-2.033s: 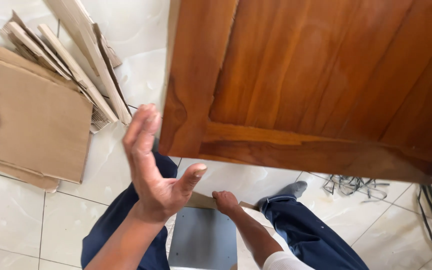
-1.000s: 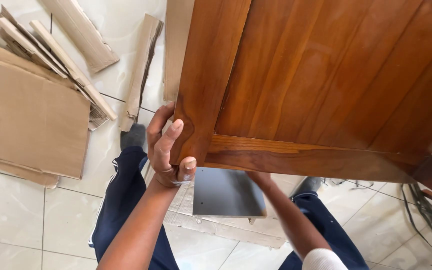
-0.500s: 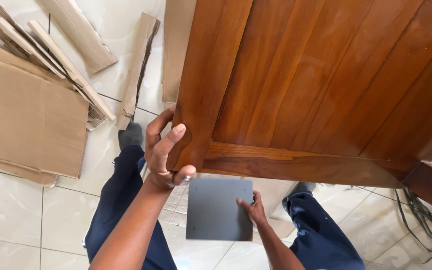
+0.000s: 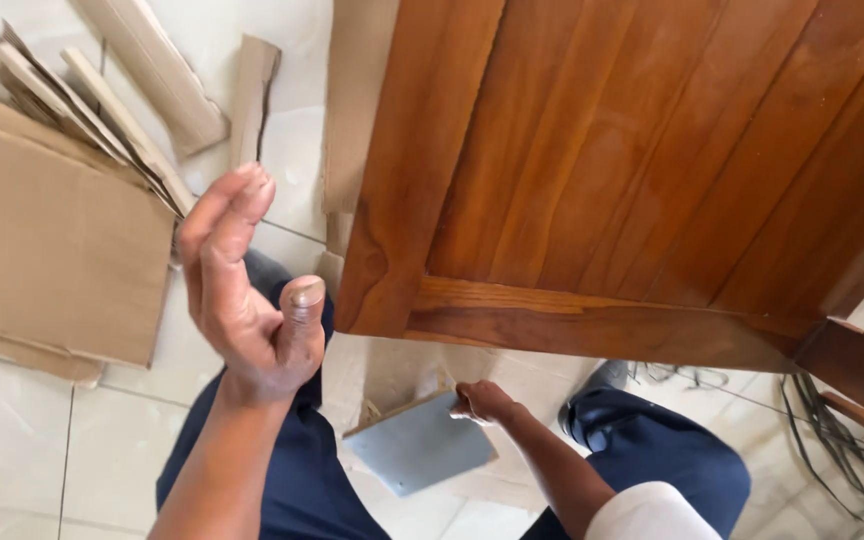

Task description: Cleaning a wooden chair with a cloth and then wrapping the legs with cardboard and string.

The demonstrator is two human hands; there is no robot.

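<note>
The right hand point(image 4: 482, 400) grips the upper corner of the grey flat panel point(image 4: 420, 447), which lies low between the knees, tilted up to the right, while the left hand point(image 4: 252, 300) hovers open, apart from the wooden door point(image 4: 602, 170).

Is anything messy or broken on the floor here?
Yes. Torn cardboard pieces lie scattered at odd angles on the tiled floor beside a flattened cardboard sheet. Loose black straps are tangled at the right. The wooden panel looks undamaged. The left hand is open in the air; the right hand touches a grey board.
</note>
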